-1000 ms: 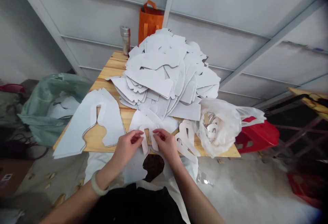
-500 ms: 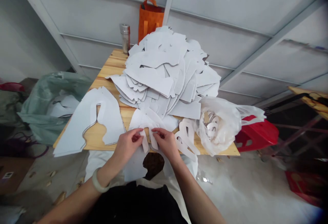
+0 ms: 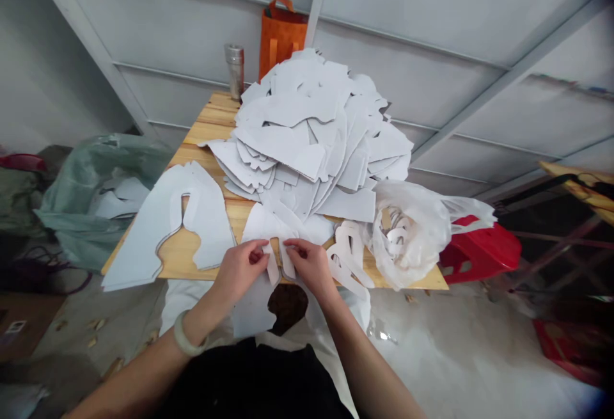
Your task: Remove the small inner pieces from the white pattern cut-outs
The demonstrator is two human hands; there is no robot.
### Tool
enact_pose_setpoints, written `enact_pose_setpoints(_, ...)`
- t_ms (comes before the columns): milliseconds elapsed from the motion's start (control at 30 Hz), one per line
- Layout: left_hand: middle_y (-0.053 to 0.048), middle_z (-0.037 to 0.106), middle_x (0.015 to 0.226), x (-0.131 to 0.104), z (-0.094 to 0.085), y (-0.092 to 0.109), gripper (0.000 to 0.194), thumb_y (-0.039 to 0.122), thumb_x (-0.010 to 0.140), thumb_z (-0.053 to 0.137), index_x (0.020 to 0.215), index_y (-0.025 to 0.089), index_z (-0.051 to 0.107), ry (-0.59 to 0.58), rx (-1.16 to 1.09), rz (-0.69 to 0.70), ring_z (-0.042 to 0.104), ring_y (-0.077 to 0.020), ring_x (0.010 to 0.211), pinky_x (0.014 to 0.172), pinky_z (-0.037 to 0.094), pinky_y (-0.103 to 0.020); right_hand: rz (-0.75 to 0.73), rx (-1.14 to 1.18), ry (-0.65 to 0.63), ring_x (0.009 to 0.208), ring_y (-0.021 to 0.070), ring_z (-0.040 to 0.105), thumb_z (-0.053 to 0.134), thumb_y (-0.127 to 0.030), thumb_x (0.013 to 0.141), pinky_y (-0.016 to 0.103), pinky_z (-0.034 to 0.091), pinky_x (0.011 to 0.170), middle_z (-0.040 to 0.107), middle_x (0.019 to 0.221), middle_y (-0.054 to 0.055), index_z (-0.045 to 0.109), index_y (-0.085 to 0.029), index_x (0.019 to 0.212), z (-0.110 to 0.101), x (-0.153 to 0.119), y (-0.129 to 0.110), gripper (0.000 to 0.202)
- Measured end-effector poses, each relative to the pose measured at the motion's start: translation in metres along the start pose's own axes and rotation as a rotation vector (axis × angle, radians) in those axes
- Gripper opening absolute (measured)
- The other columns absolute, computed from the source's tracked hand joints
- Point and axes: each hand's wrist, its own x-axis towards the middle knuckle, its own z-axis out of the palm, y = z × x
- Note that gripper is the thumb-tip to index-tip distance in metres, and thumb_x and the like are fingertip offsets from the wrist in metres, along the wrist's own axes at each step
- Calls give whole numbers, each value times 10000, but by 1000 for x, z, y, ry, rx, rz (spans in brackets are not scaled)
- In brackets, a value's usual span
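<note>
My left hand (image 3: 244,264) pinches one leg of a small white U-shaped strip (image 3: 273,268) between thumb and fingertips. Closed on its other leg is my right hand (image 3: 311,263). The strip lies against a larger white arch-shaped card piece (image 3: 255,304), which reaches over the table's front edge toward my lap. Fingers hide part of where the two meet. Several loose U-shaped strips (image 3: 349,254) rest just right of my right hand. To the left, a neat stack of white arch-shaped pieces (image 3: 210,214) lies flat.
A tall heap of white cut pieces (image 3: 292,109) covers the back of the wooden table (image 3: 204,123). A plastic bag of strips (image 3: 425,227) sits at the right edge, near a red stool (image 3: 484,249). Left stands a green bag (image 3: 62,217); behind are a metal flask (image 3: 235,72) and orange bag (image 3: 283,38).
</note>
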Motion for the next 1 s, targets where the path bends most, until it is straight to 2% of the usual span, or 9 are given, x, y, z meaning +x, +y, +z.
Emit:
enact_pose_setpoints(233, -36, 777, 816, 3, -3, 8, 303, 225, 867, 653, 1148, 151, 742, -45, 120, -33, 732, -211, 769, 790, 555, -315, 3, -28, -4, 642, 188, 636, 572, -287, 808, 296, 473, 665, 746, 720, 37, 823, -166, 993, 0, 1, 0, 334)
enact_pose_setpoints(433, -30, 770, 815, 6, -12, 15, 252, 282, 933, 642, 1155, 227, 749, -117, 424, -22, 728, -239, 795, 755, 530, -322, -3, -25, -2, 645, 191, 643, 588, -267, 806, 299, 476, 664, 754, 721, 37, 826, -169, 982, -1, 1, -1, 312)
enact_pose_setpoints(500, -46, 770, 922, 10, -12, 11, 195, 260, 948, 628, 1089, 232, 760, -80, 472, 64, 727, -234, 835, 755, 536, -316, -2, -4, -11, 654, 192, 646, 601, -276, 809, 299, 483, 670, 762, 737, 37, 825, -173, 976, -1, 1, -2, 298)
enact_pose_setpoints(600, -82, 729, 1099, 20, -8, 1, 220, 129, 944, 579, 1079, 194, 741, -33, 438, 341, 703, -235, 980, 851, 558, -335, -5, 30, -16, 691, 196, 655, 618, -287, 806, 306, 493, 703, 780, 796, 41, 821, -184, 952, -2, 1, -2, 271)
enact_pose_setpoints(700, -89, 716, 1155, 34, -3, -8, 306, 53, 939, 532, 1146, 185, 713, -80, 359, 574, 657, -242, 1097, 971, 551, -398, -8, 48, -6, 702, 196, 649, 616, -277, 794, 311, 493, 719, 777, 805, 40, 809, -190, 926, 0, 2, -1, 250)
enact_pose_setpoints(800, -95, 727, 1134, 43, 1, -12, 290, 59, 956, 520, 1131, 173, 722, -136, 329, 637, 654, -246, 1088, 976, 561, -421, -8, 58, 1, 638, 180, 607, 604, -288, 789, 294, 474, 664, 718, 698, 13, 781, -190, 933, 1, 2, -1, 248)
enact_pose_setpoints(1000, -108, 724, 1153, 43, 0, -17, 297, 81, 976, 510, 1152, 167, 732, -151, 279, 628, 657, -244, 1083, 971, 569, -421, 103, 253, -12, 517, 135, 513, 635, -305, 710, 257, 410, 527, 604, 609, -40, 700, -190, 918, 2, 3, -11, 246)
